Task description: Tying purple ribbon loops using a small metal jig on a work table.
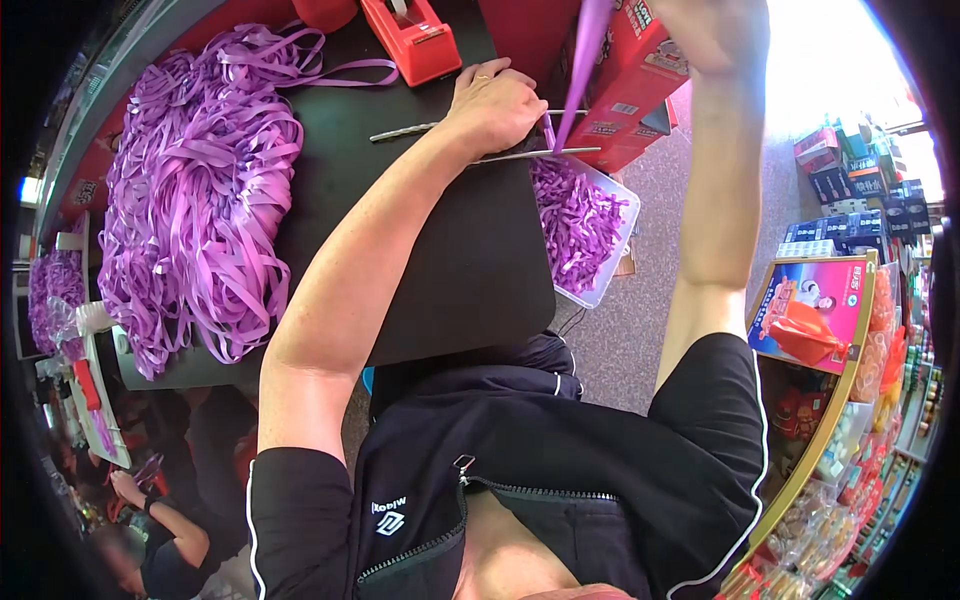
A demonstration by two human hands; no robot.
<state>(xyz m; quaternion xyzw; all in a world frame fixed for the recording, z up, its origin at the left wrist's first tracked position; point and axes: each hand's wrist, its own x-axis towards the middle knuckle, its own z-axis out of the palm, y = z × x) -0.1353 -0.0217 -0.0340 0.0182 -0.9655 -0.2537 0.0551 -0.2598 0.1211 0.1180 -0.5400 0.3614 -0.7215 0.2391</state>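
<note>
My left hand [497,108] is over the far right side of the black table, fingers curled down and closed. A short piece of purple ribbon comes out by its thumb. Two thin metal rods [535,154] lie at this hand, one partly hidden beneath it. A strand of purple ribbon [583,70] stretches from the rods up past the top edge. My right hand [712,30] is raised at the top right, blurred and cut off, so its fingers cannot be made out. Right of the table edge, a white plastic bin [628,215] holds many short purple ribbon pieces.
A large heap of purple ribbon [200,190] covers the left of the black table [450,290]. A red tape dispenser [415,45] stands at the far edge. Red boxes [630,95] are stacked beyond the bin. Shelves of packaged goods line the right; another person [170,540] sits lower left.
</note>
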